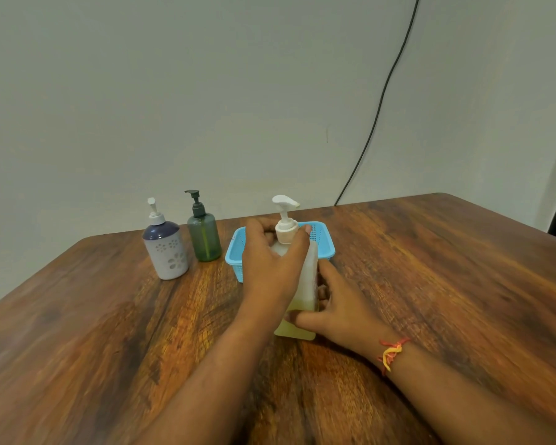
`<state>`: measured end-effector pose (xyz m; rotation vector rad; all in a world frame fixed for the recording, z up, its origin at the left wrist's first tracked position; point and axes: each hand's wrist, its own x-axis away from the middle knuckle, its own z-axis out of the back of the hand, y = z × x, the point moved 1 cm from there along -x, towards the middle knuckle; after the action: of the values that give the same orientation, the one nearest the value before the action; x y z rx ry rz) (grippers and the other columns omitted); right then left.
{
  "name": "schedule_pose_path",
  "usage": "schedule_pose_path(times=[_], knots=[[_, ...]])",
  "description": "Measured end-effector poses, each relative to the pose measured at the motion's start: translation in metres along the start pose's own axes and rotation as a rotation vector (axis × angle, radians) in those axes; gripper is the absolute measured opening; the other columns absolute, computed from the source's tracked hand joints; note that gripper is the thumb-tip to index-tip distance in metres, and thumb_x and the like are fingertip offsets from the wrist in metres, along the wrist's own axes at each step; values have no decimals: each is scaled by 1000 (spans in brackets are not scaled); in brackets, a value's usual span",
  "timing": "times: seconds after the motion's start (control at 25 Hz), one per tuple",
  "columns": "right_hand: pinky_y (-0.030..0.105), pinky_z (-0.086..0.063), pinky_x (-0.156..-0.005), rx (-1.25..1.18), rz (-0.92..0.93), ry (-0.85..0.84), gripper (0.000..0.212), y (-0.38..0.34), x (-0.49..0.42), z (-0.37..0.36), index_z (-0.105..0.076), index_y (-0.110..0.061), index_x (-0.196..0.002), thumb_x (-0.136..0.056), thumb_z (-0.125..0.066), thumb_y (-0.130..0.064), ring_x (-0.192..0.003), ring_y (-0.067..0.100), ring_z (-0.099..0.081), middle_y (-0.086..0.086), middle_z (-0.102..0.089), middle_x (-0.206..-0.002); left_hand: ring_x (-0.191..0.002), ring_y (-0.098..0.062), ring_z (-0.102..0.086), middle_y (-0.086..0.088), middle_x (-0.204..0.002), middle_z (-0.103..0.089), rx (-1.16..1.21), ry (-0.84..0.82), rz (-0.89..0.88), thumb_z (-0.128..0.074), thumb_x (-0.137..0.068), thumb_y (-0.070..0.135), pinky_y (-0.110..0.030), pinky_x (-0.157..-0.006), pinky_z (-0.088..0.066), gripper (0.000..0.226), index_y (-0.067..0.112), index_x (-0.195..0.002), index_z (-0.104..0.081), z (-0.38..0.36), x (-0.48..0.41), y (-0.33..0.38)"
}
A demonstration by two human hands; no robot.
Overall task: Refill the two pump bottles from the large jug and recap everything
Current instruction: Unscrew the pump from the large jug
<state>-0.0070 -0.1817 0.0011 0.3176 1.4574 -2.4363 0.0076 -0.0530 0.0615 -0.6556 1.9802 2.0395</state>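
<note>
Holds the big jug (307, 277) with both hands, upright on the wooden desk (109, 332), near the middle. Wraps the left grip (270, 261) round the jug's neck, right under the white pump (284, 207), with curled fingers on one side and the thumb on the other. Clasps the low part of the jug in the right grip (341, 306), thumb across the front, other fingers round the far side. Wears a red and yellow thread band (390, 353) on the right wrist.

Inside the jug, a little yellowish liquid, low down. Just behind the jug, a blue basket (325, 252) with small holes. Left of the basket, a green bottle (204, 239) with a dark pump, standing up. Just beside that, further left, a white and blue bottle (167, 255) with flower shapes and a white pump, standing up too. Behind the desk, a black cable (382, 101) down the pale wall (174, 91).
</note>
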Motion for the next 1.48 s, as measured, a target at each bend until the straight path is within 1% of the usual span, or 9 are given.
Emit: schedule_pose_path(times=[0.16, 0.28, 0.48, 0.72, 0.84, 0.96, 1.08, 1.2, 1.48], knots=[[24, -59, -72, 3, -15, -1, 80, 2, -1, 1, -45, -42, -133, -66, -89, -44, -94, -3, -67, -20, -64, -112, -94, -14, -74, 1, -99, -73, 36, -35, 0, -83, -81, 31, -49, -82, -61, 36, 24, -104, -57, 1, -5, 0], [19, -57, -69, 9, -12, 1, 81, 1, -1, 1, -45, -38, -134, -66, -89, -43, -92, -4, -66, -19, -64, -113, -94, -16, -74, 1, -98, -75, 24, -80, -25, -81, -84, 29, -45, -81, -62, 27, 18, -104, -67, 2, -2, 0], [19, -57, -75, -4, 9, 12, 85, -1, 1, 3, -41, -45, -135, -67, -91, -39, -98, -10, -62, -27, -61, -114, -97, -16, -73, 1, -103, -75, 110, -102, 13, -67, -95, 24, -37, -81, -62, 13, 20, -108, -67, 5, 3, -3], [25, -59, -81, -51, 20, -24, 85, 3, 0, 6, -41, -44, -137, -68, -91, -39, -102, -5, -63, -24, -61, -118, -99, -11, -71, 1, -105, -72, 124, -35, 13, -83, -79, 28, -33, -82, -61, 36, 24, -105, -58, 2, 3, 2], [22, -58, -84, -13, 16, -61, 85, 4, -2, 11, -36, -48, -137, -71, -89, -42, -104, -7, -61, -27, -57, -123, -103, -11, -70, 1, -110, -72, 93, -104, 25, -82, -80, 30, -33, -85, -60, 39, 23, -113, -62, 4, 1, 3], [17, -56, -81, -27, 22, -67, 85, 6, -2, 18, -34, -50, -137, -74, -89, -33, -105, -11, -59, -26, -56, -124, -102, -18, -71, -6, -110, -74, 125, -194, 37, -72, -91, 21, -36, -84, -60, 26, 16, -117, -67, 6, 2, 5], [24, -58, -87, -47, 23, -68, 86, 8, -1, 23, -35, -50, -138, -74, -89, -30, -110, -1, -62, -21, -57, -127, -98, -16, -72, -8, -111, -73, 164, -208, 56, -64, -97, 15, -27, -77, -59, 24, 13, -121, -67, 8, 1, 5], [31, -59, -89, -43, 19, -75, 90, 10, -3, 23, -35, -46, -143, -73, -89, -32, -110, 2, -64, -19, -58, -129, -100, -11, -72, -2, -110, -75, 167, -156, 42, -73, -90, 19, -23, -76, -58, 31, 12, -119, -68, 8, 0, 6], [35, -60, -90, -76, 10, -89, 90, 13, -6, 23, -28, -74, -124, -68, -89, -38, -113, 5, -63, -22, -55, -131, -99, -13, -73, -2, -105, -77, 302, -89, 47, -79, -78, 24, -28, -79, -60, 40, 11, -115, -68, 9, -5, 13]])
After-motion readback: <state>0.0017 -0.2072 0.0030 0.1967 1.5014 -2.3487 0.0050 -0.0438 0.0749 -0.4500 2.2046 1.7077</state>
